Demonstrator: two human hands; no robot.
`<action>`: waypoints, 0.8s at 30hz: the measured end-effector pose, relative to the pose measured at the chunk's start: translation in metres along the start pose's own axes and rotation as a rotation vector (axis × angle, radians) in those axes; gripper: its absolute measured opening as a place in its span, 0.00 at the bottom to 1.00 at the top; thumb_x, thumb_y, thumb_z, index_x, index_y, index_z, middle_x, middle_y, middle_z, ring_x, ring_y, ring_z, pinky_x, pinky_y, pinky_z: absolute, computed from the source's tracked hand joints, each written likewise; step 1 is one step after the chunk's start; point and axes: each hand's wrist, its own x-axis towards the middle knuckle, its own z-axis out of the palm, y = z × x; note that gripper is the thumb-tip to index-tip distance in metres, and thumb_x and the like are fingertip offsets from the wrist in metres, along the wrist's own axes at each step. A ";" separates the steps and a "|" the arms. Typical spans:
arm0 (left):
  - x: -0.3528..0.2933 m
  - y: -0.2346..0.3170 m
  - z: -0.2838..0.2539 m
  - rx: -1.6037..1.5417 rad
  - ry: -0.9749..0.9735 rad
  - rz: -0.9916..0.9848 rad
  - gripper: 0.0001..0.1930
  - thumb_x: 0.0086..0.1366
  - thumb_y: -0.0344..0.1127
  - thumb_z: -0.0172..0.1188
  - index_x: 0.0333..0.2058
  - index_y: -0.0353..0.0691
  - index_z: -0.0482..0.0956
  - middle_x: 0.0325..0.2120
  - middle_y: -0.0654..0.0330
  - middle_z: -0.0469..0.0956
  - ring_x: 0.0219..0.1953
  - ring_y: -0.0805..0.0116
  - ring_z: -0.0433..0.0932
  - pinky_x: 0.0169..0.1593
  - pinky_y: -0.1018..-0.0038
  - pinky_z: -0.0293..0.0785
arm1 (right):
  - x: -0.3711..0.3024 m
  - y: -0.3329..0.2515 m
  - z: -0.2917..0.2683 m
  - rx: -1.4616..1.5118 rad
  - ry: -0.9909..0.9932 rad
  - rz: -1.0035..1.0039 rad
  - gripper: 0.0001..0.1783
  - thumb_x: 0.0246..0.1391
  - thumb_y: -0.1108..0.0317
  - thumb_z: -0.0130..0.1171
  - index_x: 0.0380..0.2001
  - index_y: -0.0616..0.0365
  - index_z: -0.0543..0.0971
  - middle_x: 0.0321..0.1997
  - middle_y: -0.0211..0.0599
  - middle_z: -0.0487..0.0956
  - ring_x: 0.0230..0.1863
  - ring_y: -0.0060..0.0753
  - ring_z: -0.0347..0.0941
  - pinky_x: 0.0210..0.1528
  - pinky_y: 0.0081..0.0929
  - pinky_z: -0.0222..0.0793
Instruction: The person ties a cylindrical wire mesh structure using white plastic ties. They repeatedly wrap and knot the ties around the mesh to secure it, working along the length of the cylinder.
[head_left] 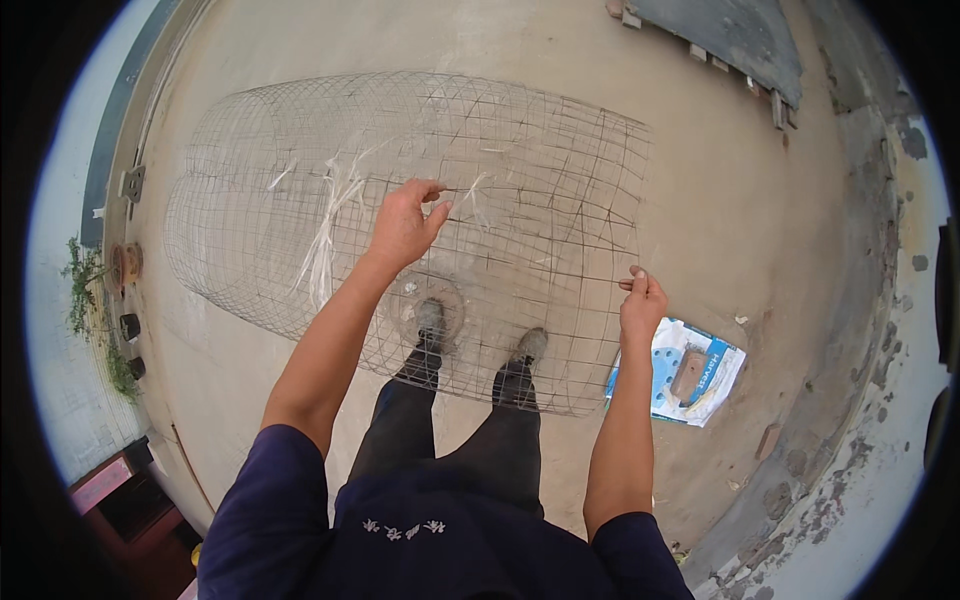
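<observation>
A large loose roll of wire mesh (560, 185) lies across the ground in front of me, over my shoes and lower legs as seen from above. My left hand (405, 222) is at the middle of the roll, its curled fingers on a wire, thumb slightly apart. At the right end of the mesh my right hand (642, 305) pinches a wire end between thumb and fingers. White plastic strips (328, 235) hang on the mesh left of my left hand. A smaller white strip (476, 195) is caught just right of it.
Right of my right hand a blue and white printed sack (715, 385) lies under a brick (690, 377). A dark slab (725, 40) rests on blocks at the far right. Plants (85, 290) and pots (130, 262) line the left wall. A peeling wall (850, 500) bounds the right.
</observation>
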 end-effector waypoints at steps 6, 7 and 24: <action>0.041 0.090 0.076 -0.025 -0.432 0.179 0.11 0.67 0.35 0.66 0.44 0.37 0.84 0.39 0.54 0.86 0.43 0.54 0.85 0.47 0.61 0.81 | -0.032 0.008 -0.007 0.043 0.033 -0.011 0.17 0.73 0.66 0.51 0.43 0.69 0.84 0.30 0.38 0.85 0.33 0.26 0.81 0.42 0.26 0.75; 0.045 0.100 0.086 -0.003 -0.463 0.225 0.10 0.67 0.35 0.66 0.44 0.38 0.84 0.38 0.54 0.86 0.43 0.54 0.84 0.46 0.61 0.81 | -0.039 0.007 -0.008 0.007 0.059 -0.018 0.17 0.73 0.65 0.51 0.42 0.69 0.83 0.30 0.38 0.84 0.33 0.26 0.81 0.41 0.27 0.75; 0.049 0.143 0.139 0.465 -0.665 0.264 0.16 0.72 0.50 0.58 0.43 0.45 0.86 0.35 0.55 0.87 0.44 0.53 0.85 0.48 0.55 0.80 | -0.082 0.010 -0.014 0.077 0.166 -0.132 0.16 0.73 0.66 0.52 0.42 0.68 0.84 0.27 0.39 0.84 0.29 0.28 0.81 0.36 0.28 0.76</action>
